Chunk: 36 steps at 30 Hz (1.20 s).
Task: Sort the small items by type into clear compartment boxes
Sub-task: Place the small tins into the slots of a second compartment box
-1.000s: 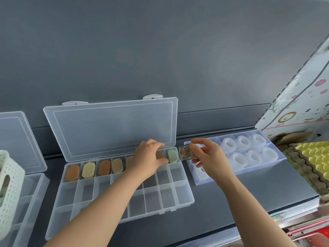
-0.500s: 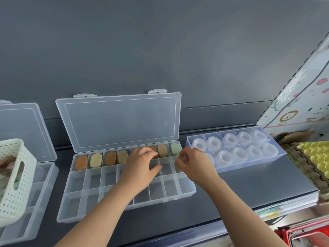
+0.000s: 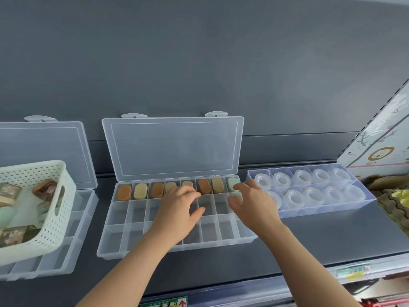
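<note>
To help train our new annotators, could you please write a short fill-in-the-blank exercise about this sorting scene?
The lid of the middle box stands ___.
The rightmost oval item in its back row is pale ___.
The clear rings lie to the ___ of that box.
The white basket sits at the far ___.
Missing words: open; green; right; left.

Centre frame, your clear frosted compartment box carries a back row of oval pieces in orange-brown, cream and tan, with a pale green one at its right end. Right of it, your blue-tinted tray holds translucent white rings. At left, your cream basket is patterned with small holes. The shelf is dark grey.
</note>
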Each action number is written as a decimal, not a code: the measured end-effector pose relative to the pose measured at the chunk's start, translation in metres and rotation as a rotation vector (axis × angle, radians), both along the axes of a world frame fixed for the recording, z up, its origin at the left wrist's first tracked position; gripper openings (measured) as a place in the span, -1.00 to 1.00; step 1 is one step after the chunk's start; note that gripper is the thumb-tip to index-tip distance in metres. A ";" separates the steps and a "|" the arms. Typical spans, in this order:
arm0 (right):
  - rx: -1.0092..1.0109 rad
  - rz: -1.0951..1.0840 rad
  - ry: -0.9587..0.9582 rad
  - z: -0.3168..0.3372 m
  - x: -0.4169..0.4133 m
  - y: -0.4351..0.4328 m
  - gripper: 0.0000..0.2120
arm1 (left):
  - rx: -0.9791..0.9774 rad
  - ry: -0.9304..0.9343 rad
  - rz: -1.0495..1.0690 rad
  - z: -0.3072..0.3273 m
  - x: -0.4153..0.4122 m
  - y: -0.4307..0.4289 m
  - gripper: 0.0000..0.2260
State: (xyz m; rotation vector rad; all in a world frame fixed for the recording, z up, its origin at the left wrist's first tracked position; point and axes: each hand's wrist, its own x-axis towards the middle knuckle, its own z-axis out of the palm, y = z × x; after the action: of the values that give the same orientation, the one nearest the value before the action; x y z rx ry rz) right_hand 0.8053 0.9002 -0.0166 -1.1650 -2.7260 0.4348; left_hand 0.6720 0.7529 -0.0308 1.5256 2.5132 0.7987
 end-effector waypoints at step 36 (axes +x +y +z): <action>-0.406 0.593 0.238 0.058 -0.262 -0.261 -0.74 | -0.265 -0.430 0.124 0.068 -0.227 -0.311 -0.69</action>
State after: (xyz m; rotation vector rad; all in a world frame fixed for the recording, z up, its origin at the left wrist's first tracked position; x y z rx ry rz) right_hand 0.5429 0.6391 0.0410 -0.2895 -2.7892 1.1557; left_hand 0.4451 0.4423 0.0375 0.9991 2.2929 0.6852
